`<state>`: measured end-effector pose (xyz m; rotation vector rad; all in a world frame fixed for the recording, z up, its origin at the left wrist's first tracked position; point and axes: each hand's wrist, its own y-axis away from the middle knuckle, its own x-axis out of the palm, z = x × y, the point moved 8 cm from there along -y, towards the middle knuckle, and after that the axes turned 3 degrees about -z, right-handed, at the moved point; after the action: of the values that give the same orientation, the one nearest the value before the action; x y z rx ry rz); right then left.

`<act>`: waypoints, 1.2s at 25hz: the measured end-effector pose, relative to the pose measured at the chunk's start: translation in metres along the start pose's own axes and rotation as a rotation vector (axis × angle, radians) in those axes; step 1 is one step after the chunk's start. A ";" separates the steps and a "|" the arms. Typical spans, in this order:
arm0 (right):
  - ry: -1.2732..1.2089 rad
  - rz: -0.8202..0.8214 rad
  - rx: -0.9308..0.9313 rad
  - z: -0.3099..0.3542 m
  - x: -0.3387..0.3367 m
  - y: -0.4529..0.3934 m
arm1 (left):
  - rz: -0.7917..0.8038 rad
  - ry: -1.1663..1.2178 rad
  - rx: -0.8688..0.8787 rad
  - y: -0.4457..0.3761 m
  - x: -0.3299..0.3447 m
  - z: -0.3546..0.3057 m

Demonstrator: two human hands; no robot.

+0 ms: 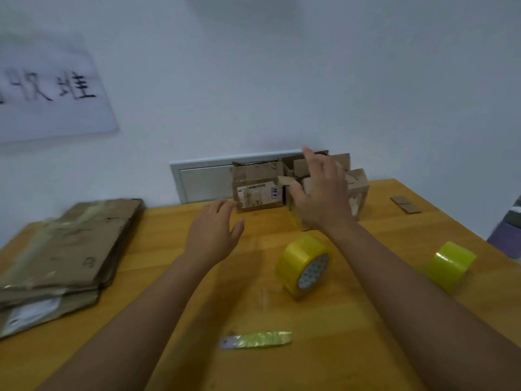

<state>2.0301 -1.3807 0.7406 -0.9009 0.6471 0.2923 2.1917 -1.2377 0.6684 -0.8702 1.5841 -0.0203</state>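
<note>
Boxes (258,190) stand at the table's (324,320) far edge, tape rolls (306,265) nearer right, flattened cardboard (70,249) at left.

Matt torn cardboard boxes (298,184); glossy plastic tape roll (306,265); smooth wooden table (197,348).

Both arms stretch forward — left hand (214,231) open, fingers relaxed; right hand (321,193) raised higher, fingers spread.

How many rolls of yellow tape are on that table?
2. The middle tape roll stands on edge at the centre of the table; the right tape roll lies nearer its right edge. The yellow strip in front is no roll. None seems hidden.
</note>
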 end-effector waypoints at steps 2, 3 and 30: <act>-0.017 0.068 -0.107 0.057 0.022 0.023 | -0.058 -0.110 -0.033 0.035 -0.030 0.034; -0.019 0.113 -0.149 0.081 0.036 0.039 | -0.090 -0.158 -0.051 0.054 -0.044 0.051; 0.166 0.838 -0.303 0.219 0.233 0.232 | -0.093 -0.290 -0.367 0.160 -0.074 0.278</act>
<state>2.1828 -1.0735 0.5451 -0.9065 1.1413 1.0958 2.3446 -0.9572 0.5887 -1.1746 1.2924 0.3257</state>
